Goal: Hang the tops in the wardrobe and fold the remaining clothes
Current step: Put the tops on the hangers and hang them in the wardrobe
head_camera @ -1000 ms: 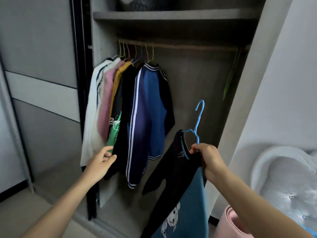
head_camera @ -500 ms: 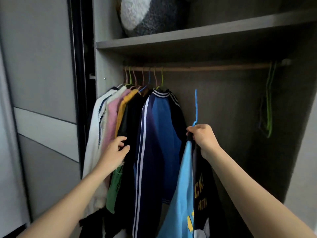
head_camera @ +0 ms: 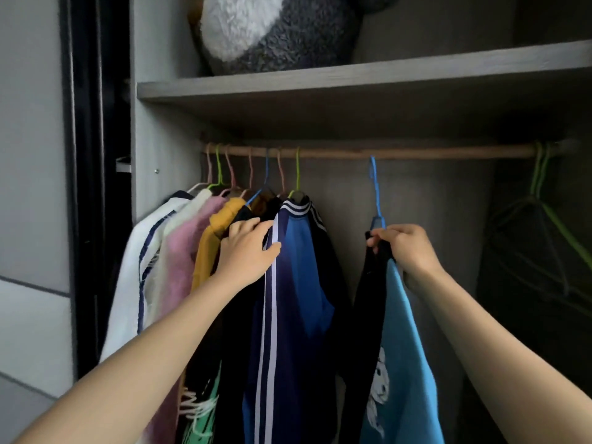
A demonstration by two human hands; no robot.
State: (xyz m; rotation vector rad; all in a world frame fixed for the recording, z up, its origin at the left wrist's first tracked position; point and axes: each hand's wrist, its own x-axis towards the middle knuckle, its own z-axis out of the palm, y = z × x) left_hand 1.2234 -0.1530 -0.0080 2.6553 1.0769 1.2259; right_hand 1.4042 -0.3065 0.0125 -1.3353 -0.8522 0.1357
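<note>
A wooden rail (head_camera: pixel 416 152) runs across the open wardrobe. My right hand (head_camera: pixel 408 248) grips the neck of a black and light-blue top (head_camera: pixel 400 347) on a blue hanger (head_camera: pixel 375 190), whose hook reaches the rail's underside near the middle. Whether the hook rests on the rail I cannot tell. Several hung tops fill the rail's left part, the nearest a navy and blue striped jacket (head_camera: pixel 298 283). My left hand (head_camera: pixel 248 254) lies flat against that jacket's shoulder and the black top beside it, fingers spread.
A shelf (head_camera: pixel 352 81) sits just above the rail with a grey and white plush toy (head_camera: pixel 272 30) on it. Empty green hangers (head_camera: pixel 544 200) dangle at the rail's right end. The wardrobe's left wall (head_camera: pixel 160 123) and a dark door track (head_camera: pixel 86 155) bound the left side.
My right hand has lifted the blue hanger with the top from waist height up to the rail. My left hand has climbed the hung clothes to their shoulders. The camera has tilted up.
</note>
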